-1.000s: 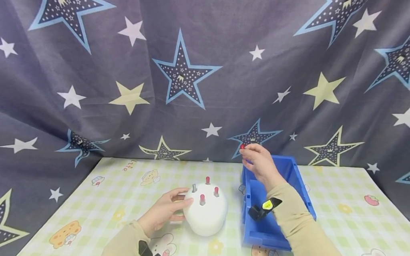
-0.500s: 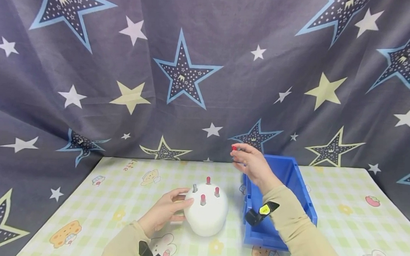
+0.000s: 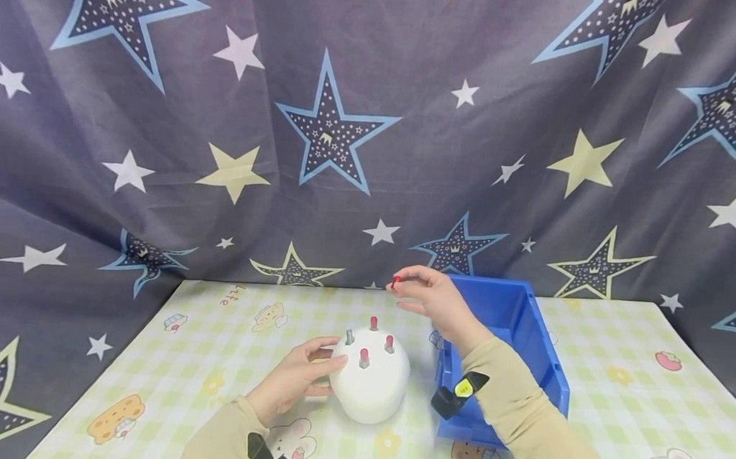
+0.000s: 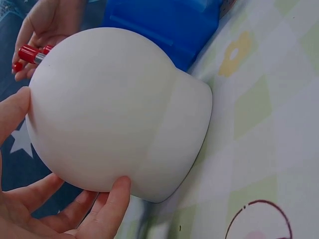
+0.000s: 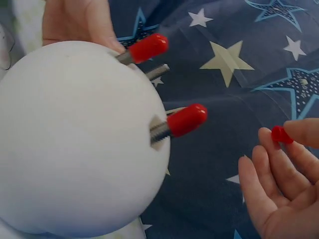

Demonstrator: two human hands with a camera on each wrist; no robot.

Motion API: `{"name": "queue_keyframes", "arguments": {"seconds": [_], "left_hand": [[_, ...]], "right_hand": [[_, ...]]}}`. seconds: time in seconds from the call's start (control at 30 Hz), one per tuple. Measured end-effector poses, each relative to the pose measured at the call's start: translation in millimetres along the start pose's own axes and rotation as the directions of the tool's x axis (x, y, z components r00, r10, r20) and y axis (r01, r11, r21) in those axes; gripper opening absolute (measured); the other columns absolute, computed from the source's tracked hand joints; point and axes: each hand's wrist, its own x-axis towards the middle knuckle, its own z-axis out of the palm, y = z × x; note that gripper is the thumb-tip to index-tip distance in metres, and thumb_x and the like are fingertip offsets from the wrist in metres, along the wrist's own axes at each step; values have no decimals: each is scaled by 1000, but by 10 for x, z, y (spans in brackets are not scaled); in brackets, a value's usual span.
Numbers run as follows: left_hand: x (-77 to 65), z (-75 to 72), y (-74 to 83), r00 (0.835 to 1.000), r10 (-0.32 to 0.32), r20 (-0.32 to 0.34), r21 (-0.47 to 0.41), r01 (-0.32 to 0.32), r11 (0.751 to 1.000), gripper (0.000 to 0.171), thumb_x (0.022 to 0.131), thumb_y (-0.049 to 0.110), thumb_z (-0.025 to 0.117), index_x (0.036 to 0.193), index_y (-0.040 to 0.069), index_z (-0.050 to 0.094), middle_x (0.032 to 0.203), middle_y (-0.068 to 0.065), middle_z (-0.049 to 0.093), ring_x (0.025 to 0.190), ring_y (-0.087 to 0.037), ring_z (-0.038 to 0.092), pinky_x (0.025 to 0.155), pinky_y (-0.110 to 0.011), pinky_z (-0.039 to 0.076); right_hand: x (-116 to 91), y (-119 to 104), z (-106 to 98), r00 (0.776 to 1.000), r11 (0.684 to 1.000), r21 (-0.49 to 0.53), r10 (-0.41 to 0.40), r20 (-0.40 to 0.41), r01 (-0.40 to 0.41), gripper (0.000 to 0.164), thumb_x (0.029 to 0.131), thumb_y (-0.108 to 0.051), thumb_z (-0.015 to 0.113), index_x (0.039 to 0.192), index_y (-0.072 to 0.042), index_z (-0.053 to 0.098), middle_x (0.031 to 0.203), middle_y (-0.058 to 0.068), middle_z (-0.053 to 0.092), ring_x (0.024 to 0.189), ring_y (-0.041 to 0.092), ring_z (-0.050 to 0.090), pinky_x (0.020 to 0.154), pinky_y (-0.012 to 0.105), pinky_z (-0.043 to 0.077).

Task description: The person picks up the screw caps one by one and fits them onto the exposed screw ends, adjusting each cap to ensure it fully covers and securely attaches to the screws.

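A white rounded body [image 3: 368, 392] stands on the table with several threaded studs on its top. Three studs carry red caps [image 3: 365, 354], while one bare metal stud [image 3: 349, 337] sits at the left. My left hand [image 3: 294, 378] grips the body from the left, thumb high and fingers lower on its side, as the left wrist view also shows. Between thumb and index finger my right hand [image 3: 438, 301] pinches a small red cap [image 5: 280, 134], its other fingers spread. That hand is raised beyond the body, to its back right and apart from the studs.
A blue plastic bin [image 3: 554, 370] stands right of the white body, under the right forearm. The table [image 3: 216, 347] wears a green-checked cartoon cloth. A dark curtain with stars [image 3: 342, 227] hangs behind the table.
My right hand has moved left with the red cap, from over the bin's back edge to behind the white body. The left hand and the body have stayed put.
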Motion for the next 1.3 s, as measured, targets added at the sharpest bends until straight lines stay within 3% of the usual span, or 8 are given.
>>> {"name": "queue_keyframes", "arguments": {"seconds": [0.23,0.43,0.53,0.8,0.97,1.13,1.3], "left_hand": [[0,-1,-10,1000,1,-7,0,-1,1000,66,86,25,68,139,-2,39,135,-29,42,107,-31,61,88,-47,56],[-15,5,-31,1000,9,-17,12,-9,1000,66,85,22,70,139,-2,40,133,-28,44,105,-26,60,87,-46,57],[-33,12,-27,1000,11,-29,17,-10,1000,65,85,22,69,138,-2,40,133,-28,44,106,-28,59,86,-46,57],[-70,20,-12,999,27,-38,27,-26,999,65,86,21,69,138,-4,40,132,-29,45,105,-27,60,86,-45,57],[-71,14,-16,999,45,-23,37,-45,998,65,87,22,68,138,-5,39,132,-29,45,106,-26,60,85,-43,58],[-72,4,-22,999,44,-20,34,-43,998,65,87,22,68,138,-4,38,132,-29,45,106,-26,59,85,-44,58],[-75,-2,-25,999,43,-19,34,-42,999,66,87,22,68,139,-4,38,133,-29,44,107,-27,59,86,-45,58]], "right_hand": [[-20,1,144,995,971,-217,-97,37,103,20,87,-10,66,106,-3,65,99,10,68,96,20,62,93,41,53],[-36,14,241,967,893,-372,-218,135,253,13,87,-7,65,99,-5,66,91,9,69,89,19,64,85,35,56],[-38,23,279,954,855,-430,-229,192,291,9,86,-7,64,95,-8,66,91,7,70,85,18,66,83,34,57],[-33,5,362,940,780,-530,-231,253,334,10,83,-9,66,92,-11,69,90,3,72,92,20,65,93,45,52],[-29,13,386,930,728,-581,-241,279,363,9,83,-10,68,91,-12,69,89,1,72,93,19,65,93,42,52],[-25,18,405,927,718,-592,-228,297,366,10,83,-9,68,92,-13,70,89,1,72,81,17,63,86,40,54],[-10,40,417,902,665,-612,-267,339,427,11,82,-9,68,92,-13,70,88,0,72,88,14,63,85,32,53]]}}
